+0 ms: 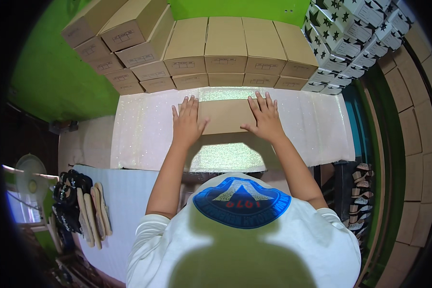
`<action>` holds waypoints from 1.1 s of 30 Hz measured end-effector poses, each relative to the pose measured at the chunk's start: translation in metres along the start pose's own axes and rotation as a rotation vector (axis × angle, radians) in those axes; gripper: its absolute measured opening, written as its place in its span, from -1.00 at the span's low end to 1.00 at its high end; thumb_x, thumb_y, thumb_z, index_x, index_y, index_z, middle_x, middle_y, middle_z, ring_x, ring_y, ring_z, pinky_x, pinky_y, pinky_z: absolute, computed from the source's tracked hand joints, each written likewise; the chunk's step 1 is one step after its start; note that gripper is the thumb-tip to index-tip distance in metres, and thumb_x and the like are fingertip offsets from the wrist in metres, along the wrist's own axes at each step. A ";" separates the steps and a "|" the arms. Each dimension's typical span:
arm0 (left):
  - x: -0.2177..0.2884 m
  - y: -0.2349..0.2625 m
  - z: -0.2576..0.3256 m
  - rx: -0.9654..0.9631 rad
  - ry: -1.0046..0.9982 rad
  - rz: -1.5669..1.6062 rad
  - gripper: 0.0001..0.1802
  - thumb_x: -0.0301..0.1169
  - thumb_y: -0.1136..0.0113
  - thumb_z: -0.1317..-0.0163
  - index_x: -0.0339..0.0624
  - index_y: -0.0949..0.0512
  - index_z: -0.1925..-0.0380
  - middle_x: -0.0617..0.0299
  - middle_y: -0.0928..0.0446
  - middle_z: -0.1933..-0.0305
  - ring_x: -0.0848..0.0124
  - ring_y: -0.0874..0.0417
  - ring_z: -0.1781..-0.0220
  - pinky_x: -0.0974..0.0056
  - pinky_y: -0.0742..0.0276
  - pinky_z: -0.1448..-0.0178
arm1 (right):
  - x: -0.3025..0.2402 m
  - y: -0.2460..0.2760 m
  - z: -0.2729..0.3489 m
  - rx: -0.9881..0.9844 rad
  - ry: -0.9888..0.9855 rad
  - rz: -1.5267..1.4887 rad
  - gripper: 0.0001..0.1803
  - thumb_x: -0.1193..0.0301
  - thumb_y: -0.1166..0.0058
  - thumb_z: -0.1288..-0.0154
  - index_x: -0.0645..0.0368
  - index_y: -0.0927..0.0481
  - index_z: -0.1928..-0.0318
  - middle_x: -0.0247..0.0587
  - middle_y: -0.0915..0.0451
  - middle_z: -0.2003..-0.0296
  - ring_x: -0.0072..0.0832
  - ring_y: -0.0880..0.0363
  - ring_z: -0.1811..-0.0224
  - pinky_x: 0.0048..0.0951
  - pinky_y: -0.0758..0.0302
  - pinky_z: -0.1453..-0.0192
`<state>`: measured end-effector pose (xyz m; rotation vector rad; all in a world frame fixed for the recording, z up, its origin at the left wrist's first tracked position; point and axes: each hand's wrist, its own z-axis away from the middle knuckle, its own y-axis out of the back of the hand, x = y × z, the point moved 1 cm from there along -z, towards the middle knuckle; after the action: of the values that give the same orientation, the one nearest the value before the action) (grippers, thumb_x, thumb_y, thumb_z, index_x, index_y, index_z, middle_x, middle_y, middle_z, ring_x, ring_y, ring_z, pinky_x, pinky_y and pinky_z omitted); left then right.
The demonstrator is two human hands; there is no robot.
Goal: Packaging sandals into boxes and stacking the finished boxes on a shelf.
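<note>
A long brown cardboard box [225,116] lies crosswise on the white, glittery table cover [144,129]. My left hand [187,122] rests flat over the box's left end, fingers stretched toward the far side. Over its right end lies my right hand [266,117], its fingers spread and thumb pointing inward. Both palms press on the top, and neither hand grips anything. The ends of the box are partly hidden under my hands.
Stacked brown boxes [225,41] line the table's far edge. White boxes with black stars [345,43] are piled at the far right. Pairs of shoes [360,197] stand at the right. Black straps and beige insole-shaped pieces [93,216] lie on a pale surface [129,192] at the left.
</note>
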<state>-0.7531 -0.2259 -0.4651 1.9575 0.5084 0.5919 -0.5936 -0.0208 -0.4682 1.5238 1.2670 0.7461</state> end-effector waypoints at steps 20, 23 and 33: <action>-0.005 0.003 -0.006 -0.022 -0.173 0.067 0.06 -0.12 -0.40 0.45 -0.27 -0.18 -0.17 -0.02 -0.22 -0.19 0.01 -0.20 -0.25 0.00 -0.17 -0.26 | 0.007 0.006 -0.012 -0.029 0.092 -0.103 0.05 0.13 -0.35 0.44 -0.13 -0.20 -0.24 -0.08 -0.17 -0.17 0.00 -0.05 -0.25 -0.04 -0.29 -0.19; 0.001 0.005 0.009 0.012 -0.178 0.030 0.06 -0.19 -0.38 0.42 -0.26 -0.14 -0.19 -0.02 -0.17 -0.22 0.02 -0.16 -0.28 -0.02 -0.11 -0.29 | 0.003 0.007 0.003 0.010 0.096 -0.104 0.03 0.21 -0.34 0.43 -0.13 -0.20 -0.24 -0.07 -0.16 -0.17 0.01 -0.03 -0.26 -0.01 -0.24 -0.20; 0.003 0.038 0.064 -0.226 -0.139 -0.161 0.14 -0.23 -0.43 0.41 -0.12 -0.02 -0.26 0.13 -0.09 -0.28 0.12 -0.02 -0.37 -0.25 0.17 -0.34 | 0.000 0.029 0.062 -0.052 0.241 -0.052 -0.02 0.42 -0.27 0.36 -0.19 -0.19 -0.24 -0.16 -0.14 -0.20 -0.08 -0.08 -0.24 -0.01 -0.14 -0.23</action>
<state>-0.7087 -0.2852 -0.4559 1.7107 0.4851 0.3904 -0.5280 -0.0378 -0.4619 1.3843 1.4469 0.9425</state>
